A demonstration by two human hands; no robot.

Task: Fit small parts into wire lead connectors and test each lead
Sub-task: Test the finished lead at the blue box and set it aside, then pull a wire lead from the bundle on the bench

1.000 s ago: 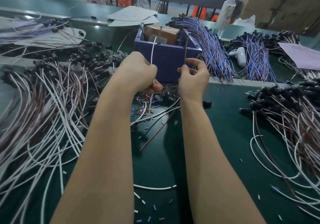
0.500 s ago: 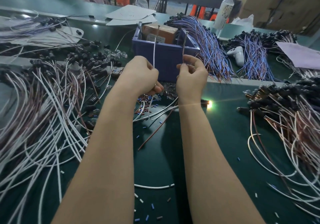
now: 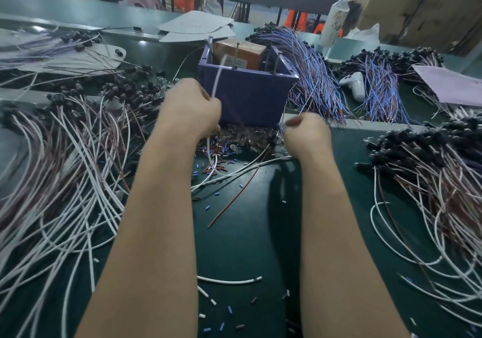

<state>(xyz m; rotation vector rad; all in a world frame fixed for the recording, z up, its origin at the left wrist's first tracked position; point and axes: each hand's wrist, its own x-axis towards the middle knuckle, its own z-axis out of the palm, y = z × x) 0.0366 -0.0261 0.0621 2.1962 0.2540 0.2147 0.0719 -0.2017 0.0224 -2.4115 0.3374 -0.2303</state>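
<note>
My left hand grips a white wire that rises, blurred, in front of the blue box. Two metal test pins stand up from the box. My right hand is low at the box's right front corner, fingers curled and blurred; its palm side is hidden. White and brown lead wires run across the mat to under my right wrist. Clear small parts and red and blue sleeves lie in front of the box.
White-and-brown leads with black connectors are heaped on the left and on the right. Blue-wire bundles lie behind the box, next to a white handheld tool, a bottle and a paper sheet. Loose wire bits dot the green mat.
My right hand has left the pin at the box top and dropped down and to the right. The light that glowed by my right wrist is gone. My left hand shifted slightly left.
</note>
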